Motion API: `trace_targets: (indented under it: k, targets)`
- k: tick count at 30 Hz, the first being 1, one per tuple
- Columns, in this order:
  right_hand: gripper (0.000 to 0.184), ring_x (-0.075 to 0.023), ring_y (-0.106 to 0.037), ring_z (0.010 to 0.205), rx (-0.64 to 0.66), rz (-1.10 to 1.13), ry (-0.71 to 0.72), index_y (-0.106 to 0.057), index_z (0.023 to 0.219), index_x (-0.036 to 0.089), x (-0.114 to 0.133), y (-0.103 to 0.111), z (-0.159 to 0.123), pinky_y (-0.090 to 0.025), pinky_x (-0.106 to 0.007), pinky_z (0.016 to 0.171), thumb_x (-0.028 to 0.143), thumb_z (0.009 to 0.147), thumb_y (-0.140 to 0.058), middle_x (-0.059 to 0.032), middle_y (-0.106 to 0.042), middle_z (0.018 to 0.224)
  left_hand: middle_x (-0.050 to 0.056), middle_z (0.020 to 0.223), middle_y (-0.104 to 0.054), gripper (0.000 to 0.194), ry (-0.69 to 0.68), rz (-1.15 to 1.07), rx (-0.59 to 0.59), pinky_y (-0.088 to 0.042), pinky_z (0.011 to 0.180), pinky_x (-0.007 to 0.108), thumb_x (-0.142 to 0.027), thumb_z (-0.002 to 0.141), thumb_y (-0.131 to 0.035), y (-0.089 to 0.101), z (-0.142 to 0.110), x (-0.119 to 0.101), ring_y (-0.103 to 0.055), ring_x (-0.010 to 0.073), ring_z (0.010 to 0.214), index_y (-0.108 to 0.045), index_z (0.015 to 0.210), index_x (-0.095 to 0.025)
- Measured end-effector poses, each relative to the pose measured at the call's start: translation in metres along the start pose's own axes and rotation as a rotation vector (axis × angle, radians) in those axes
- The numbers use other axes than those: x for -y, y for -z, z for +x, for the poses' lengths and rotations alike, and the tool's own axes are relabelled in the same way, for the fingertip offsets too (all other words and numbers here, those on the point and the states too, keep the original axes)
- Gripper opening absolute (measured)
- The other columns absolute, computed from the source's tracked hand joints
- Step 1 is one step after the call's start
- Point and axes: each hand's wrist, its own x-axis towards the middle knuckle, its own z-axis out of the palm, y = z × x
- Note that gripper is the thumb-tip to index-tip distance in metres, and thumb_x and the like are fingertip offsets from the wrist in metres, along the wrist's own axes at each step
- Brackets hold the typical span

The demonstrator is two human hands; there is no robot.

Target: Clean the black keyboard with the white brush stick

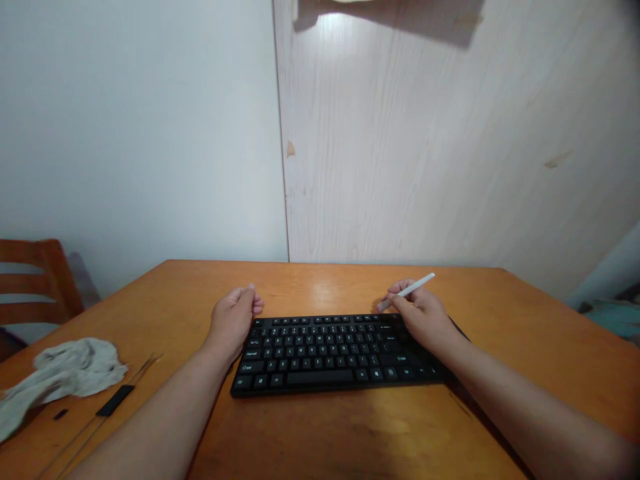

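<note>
A black keyboard (320,352) lies flat on the wooden table, its long side facing me. By its far left corner, my left hand (234,319) rests with the fingers curled into a loose fist, and nothing shows in them. Above the far right part of the keyboard, my right hand (423,313) pinches a slim white pen-like stick (415,285). One end of the stick points up to the right, while the lower end is down by the fingertips near the back edge. My right hand and forearm hide the keyboard's right end.
At the left of the wooden table (320,433) lies a crumpled greyish cloth (80,367). Beside it are a black strip (115,400) with thin wire-like lengths and a small black piece (61,414). A wooden chair (37,280) stands at far left, and a wall (150,133) rises behind.
</note>
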Motion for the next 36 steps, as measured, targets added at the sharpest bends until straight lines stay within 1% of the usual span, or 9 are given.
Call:
trace_targets:
  k: [6, 11, 16, 20, 24, 27, 29, 32, 36]
  targets:
    - [0.008, -0.0211, -0.07, 0.077, 0.066, 0.003, 0.012, -0.049, 0.09, 0.023, 0.003, -0.003, -0.004, -0.048, -0.036, 0.082, 0.029, 0.086, -0.053, -0.001, -0.072, 0.07, 0.004, 0.07, -0.067, 0.038, 0.004, 0.002, 0.004, -0.048, 0.064, 0.027, -0.053, 0.082, -0.061, 0.0, -0.001, -0.001, -0.062, 0.0159, 0.064, -0.062, 0.073, -0.015]
    - [0.009, -0.0208, -0.07, 0.076, 0.0, -0.015, 0.004, -0.048, 0.09, 0.023, 0.004, -0.002, -0.003, -0.048, -0.037, 0.082, 0.028, 0.085, -0.054, -0.0008, -0.071, 0.07, 0.004, 0.069, -0.066, 0.038, -0.005, 0.003, 0.0, -0.048, 0.063, 0.027, -0.052, 0.081, -0.061, -0.001, -0.001, -0.003, -0.062, 0.0158, 0.064, -0.062, 0.071, -0.015]
    - [0.008, -0.0203, -0.07, 0.076, 0.069, 0.01, -0.024, -0.048, 0.088, 0.023, 0.006, -0.002, -0.003, -0.047, -0.035, 0.081, 0.028, 0.085, -0.053, 0.0, -0.072, 0.069, 0.003, 0.069, -0.065, 0.037, -0.006, -0.01, -0.002, -0.048, 0.063, 0.026, -0.052, 0.081, -0.062, -0.001, -0.001, -0.003, -0.062, 0.0154, 0.064, -0.062, 0.071, -0.016]
    - [0.008, -0.0206, -0.07, 0.078, 0.013, 0.0, 0.001, -0.048, 0.089, 0.023, 0.006, -0.003, -0.003, -0.047, -0.035, 0.081, 0.027, 0.085, -0.053, 0.0004, -0.07, 0.068, 0.003, 0.068, -0.065, 0.037, -0.005, -0.016, 0.003, -0.048, 0.063, 0.026, -0.052, 0.081, -0.062, -0.001, -0.001, -0.003, -0.061, 0.0149, 0.062, -0.062, 0.071, -0.016]
    - [0.009, -0.021, -0.07, 0.077, 0.036, -0.019, 0.006, -0.049, 0.089, 0.023, 0.006, -0.004, -0.004, -0.048, -0.035, 0.081, 0.029, 0.086, -0.054, -0.0011, -0.072, 0.07, 0.003, 0.068, -0.065, 0.037, -0.002, -0.017, -0.001, -0.048, 0.062, 0.026, -0.051, 0.08, -0.063, -0.002, -0.003, -0.005, -0.061, 0.0147, 0.062, -0.062, 0.071, -0.016]
    - [0.012, -0.022, -0.071, 0.079, -0.011, -0.05, 0.009, -0.051, 0.09, 0.022, 0.007, -0.004, -0.005, -0.048, -0.037, 0.082, 0.032, 0.087, -0.057, -0.0032, -0.073, 0.075, 0.003, 0.068, -0.065, 0.037, -0.002, -0.007, 0.002, -0.048, 0.063, 0.026, -0.052, 0.081, -0.062, -0.002, -0.003, -0.005, -0.061, 0.0144, 0.062, -0.062, 0.071, -0.016]
    - [0.014, -0.0228, -0.072, 0.082, -0.017, -0.039, 0.024, -0.051, 0.091, 0.022, 0.008, -0.005, -0.005, -0.049, -0.038, 0.084, 0.035, 0.088, -0.058, -0.0046, -0.074, 0.079, 0.003, 0.069, -0.066, 0.038, -0.007, 0.0, 0.007, -0.048, 0.063, 0.026, -0.052, 0.081, -0.062, -0.001, -0.002, -0.003, -0.061, 0.0146, 0.062, -0.062, 0.071, -0.016]
    - [0.02, -0.0239, -0.073, 0.088, 0.054, 0.047, 0.032, -0.052, 0.091, 0.023, 0.013, -0.01, -0.007, -0.051, -0.039, 0.085, 0.042, 0.089, -0.059, -0.0063, -0.075, 0.084, 0.003, 0.069, -0.066, 0.038, -0.016, 0.009, 0.01, -0.048, 0.063, 0.026, -0.053, 0.081, -0.061, -0.001, -0.001, -0.002, -0.062, 0.0151, 0.063, -0.062, 0.071, -0.016]
    - [0.026, -0.0242, -0.072, 0.095, 0.166, 0.12, -0.004, -0.055, 0.094, 0.023, 0.016, -0.017, -0.012, -0.051, -0.039, 0.088, 0.047, 0.089, -0.06, -0.0078, -0.077, 0.092, 0.004, 0.069, -0.066, 0.038, -0.022, 0.027, 0.012, -0.048, 0.063, 0.027, -0.053, 0.082, -0.06, -0.001, -0.002, -0.003, -0.062, 0.016, 0.063, -0.062, 0.071, -0.016]
